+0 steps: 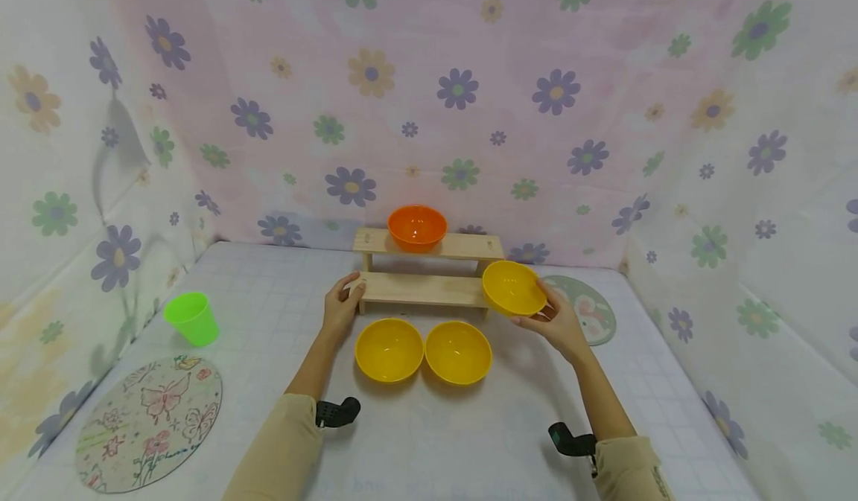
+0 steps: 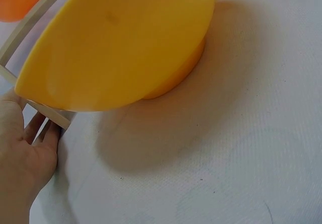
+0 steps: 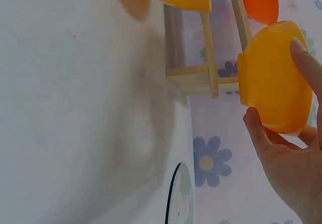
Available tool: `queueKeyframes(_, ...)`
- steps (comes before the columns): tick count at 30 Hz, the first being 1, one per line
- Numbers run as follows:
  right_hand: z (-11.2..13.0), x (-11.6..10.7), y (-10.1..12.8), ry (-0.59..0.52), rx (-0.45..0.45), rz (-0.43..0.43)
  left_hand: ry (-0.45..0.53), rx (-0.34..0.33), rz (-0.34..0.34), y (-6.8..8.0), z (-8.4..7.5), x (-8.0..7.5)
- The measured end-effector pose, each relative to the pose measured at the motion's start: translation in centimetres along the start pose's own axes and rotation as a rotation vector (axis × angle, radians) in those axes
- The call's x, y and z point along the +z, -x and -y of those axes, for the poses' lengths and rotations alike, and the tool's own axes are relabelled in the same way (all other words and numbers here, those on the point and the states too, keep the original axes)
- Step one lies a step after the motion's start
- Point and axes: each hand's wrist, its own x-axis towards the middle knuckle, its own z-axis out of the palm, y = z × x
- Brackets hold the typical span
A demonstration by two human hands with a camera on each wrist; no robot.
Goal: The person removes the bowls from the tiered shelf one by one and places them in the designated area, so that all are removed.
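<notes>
A yellow bowl (image 1: 513, 288) is held up by my right hand (image 1: 558, 325) at the right end of a two-step wooden rack (image 1: 422, 289). In the right wrist view, the thumb and fingers grip this yellow bowl (image 3: 276, 78) by its side, with its base off the rack. My left hand (image 1: 340, 306) holds the left end of the rack's lower step. Two more yellow bowls, one at left (image 1: 389, 350) and one at right (image 1: 459, 353), stand side by side in front of the rack. An orange bowl (image 1: 417, 227) sits on the upper step.
A green cup (image 1: 192, 318) stands at the left. Nearer on that side lies a round mat with butterfly drawings (image 1: 150, 423). Another round mat (image 1: 596, 309) lies behind the right hand. Flower-patterned cloth (image 1: 456, 136) hangs around the table on three sides.
</notes>
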Motion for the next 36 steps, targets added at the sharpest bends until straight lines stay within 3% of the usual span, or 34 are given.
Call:
queueKeyframes(21,-2.0,-0.7,3.2,0.015,-0.003,0.005,0.006,0.004,-0.003,0.0,-0.1,0.0)
queueKeyframes(36,-2.7,-1.5,5.3,0.045,0.049,0.024,-0.014,0.006,0.004,0.4,-0.5,-0.1)
